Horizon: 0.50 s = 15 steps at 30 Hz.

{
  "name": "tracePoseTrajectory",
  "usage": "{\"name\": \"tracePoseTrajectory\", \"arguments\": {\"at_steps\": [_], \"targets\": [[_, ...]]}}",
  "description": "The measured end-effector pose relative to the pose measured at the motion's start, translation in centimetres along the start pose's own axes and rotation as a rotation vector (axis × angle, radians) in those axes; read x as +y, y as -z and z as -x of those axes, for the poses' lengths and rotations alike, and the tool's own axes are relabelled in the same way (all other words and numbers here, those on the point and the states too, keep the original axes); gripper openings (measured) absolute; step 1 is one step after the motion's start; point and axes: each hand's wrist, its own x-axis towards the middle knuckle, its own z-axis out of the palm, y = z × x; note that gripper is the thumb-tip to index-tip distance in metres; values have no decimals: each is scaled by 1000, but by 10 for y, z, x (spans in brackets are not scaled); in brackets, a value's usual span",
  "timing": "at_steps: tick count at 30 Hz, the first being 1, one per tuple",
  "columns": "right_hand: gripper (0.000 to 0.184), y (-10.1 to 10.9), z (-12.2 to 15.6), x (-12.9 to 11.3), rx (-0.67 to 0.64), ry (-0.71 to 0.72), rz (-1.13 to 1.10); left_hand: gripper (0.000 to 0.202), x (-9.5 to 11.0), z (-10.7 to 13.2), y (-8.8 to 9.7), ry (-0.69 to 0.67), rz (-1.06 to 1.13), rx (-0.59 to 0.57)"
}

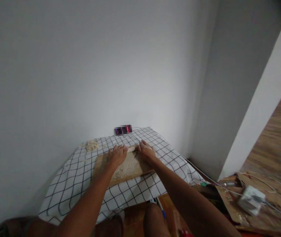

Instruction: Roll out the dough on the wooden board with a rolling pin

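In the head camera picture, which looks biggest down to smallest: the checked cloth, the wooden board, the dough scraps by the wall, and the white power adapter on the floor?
1. Checked cloth
2. Wooden board
3. White power adapter, which lies nearer the camera, so its rank against the scraps is unsure
4. Dough scraps

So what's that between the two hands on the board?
In the head view, a short stretch of pale rolling pin shows between the left hand and right hand, lying over flattened dough on the wooden board.

One head-worn view looks forward and down from above the person's outstretched arms, facing a grey wall corner (204, 65), the checked-cloth surface (81, 184) close below.
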Motion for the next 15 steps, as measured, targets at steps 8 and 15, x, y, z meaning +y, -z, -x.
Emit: {"name": "tracePoseTrajectory", "arguments": {"at_steps": [8, 15], "targets": [[55, -4, -44, 4, -66, -7, -24, 56, -5, -29, -1, 13, -41, 0], [64, -4, -74, 22, -108, -48, -168, 66, -21, -61, -7, 39, -23, -93]]}}
